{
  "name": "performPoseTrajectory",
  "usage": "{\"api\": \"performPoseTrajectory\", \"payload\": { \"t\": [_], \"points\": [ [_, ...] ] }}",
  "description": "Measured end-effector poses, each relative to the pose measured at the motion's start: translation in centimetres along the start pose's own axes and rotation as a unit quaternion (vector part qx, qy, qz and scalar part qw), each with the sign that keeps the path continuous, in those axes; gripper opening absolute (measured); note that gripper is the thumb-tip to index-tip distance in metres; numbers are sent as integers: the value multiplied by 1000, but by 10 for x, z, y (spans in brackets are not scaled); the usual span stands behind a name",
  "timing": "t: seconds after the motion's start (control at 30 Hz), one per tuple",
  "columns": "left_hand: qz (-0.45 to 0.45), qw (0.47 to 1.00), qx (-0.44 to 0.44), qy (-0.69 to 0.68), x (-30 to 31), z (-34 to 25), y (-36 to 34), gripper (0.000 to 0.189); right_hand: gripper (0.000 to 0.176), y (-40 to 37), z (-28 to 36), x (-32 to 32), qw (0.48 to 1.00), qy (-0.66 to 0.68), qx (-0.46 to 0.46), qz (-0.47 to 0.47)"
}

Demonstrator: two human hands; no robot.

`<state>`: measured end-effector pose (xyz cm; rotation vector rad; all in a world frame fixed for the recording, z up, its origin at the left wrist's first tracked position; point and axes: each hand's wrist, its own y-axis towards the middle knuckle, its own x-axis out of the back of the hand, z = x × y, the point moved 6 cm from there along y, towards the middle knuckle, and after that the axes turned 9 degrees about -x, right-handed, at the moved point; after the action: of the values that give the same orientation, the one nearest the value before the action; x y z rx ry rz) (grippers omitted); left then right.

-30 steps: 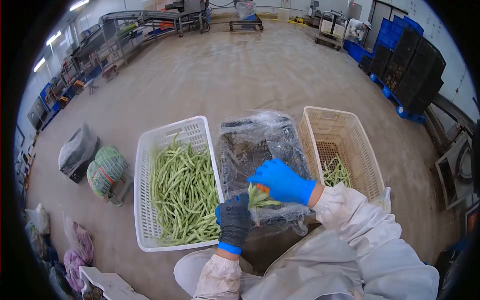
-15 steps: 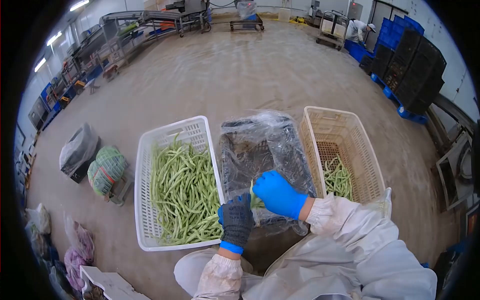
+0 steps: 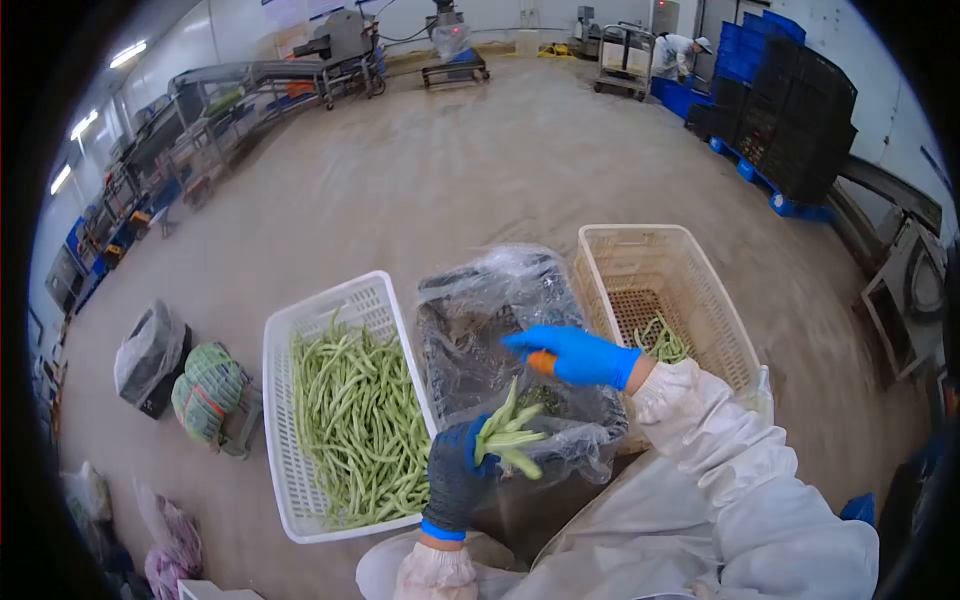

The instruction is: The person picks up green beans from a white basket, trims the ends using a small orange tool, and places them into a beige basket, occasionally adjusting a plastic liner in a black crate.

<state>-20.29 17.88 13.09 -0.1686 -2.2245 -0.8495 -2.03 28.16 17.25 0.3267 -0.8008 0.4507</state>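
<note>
My left hand [image 3: 458, 470], in a dark grey glove over a blue one, grips a small bunch of green beans [image 3: 515, 438] whose ends fan out to the right. My right hand [image 3: 585, 357], gloved in blue, is closed on an orange-handled tool [image 3: 543, 362]; only part of the orange shows. It hovers over a black crate [image 3: 432, 335] lined with clear plastic [image 3: 520, 262], which has small green bits inside. Left of it stands a white crate [image 3: 275, 420] full of green beans [image 3: 360, 425]. A beige crate [image 3: 705, 300] on the right holds fewer beans [image 3: 662, 340].
A net-wrapped green bundle [image 3: 210, 395] on a small stand and a plastic-lined black box [image 3: 152, 355] are at left. Purple bags [image 3: 172, 545] lie lower left. Stacked black crates [image 3: 800, 125] stand far right, near a person in white [image 3: 675, 58]. Conveyor machinery [image 3: 250, 75] lines the back left.
My hands have moved apart: the right went up and right, showing the orange handle, and the left went down with the beans now in plain view. The camera view has shifted.
</note>
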Motion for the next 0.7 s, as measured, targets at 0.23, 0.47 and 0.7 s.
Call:
{"api": "performPoseTrajectory", "payload": {
  "t": [0.23,0.47,0.7],
  "points": [
    [37,852,217,-474,-27,9,-12,25,35,-16,39,0,965,190,-36,179],
    [-208,705,322,-597,-18,35,-17,21,33,-34,12,-29,970,205,-90,91],
    [-323,700,340,-538,-14,73,-36,38,32,-63,21,-99,952,240,-134,137]
  ]
}}
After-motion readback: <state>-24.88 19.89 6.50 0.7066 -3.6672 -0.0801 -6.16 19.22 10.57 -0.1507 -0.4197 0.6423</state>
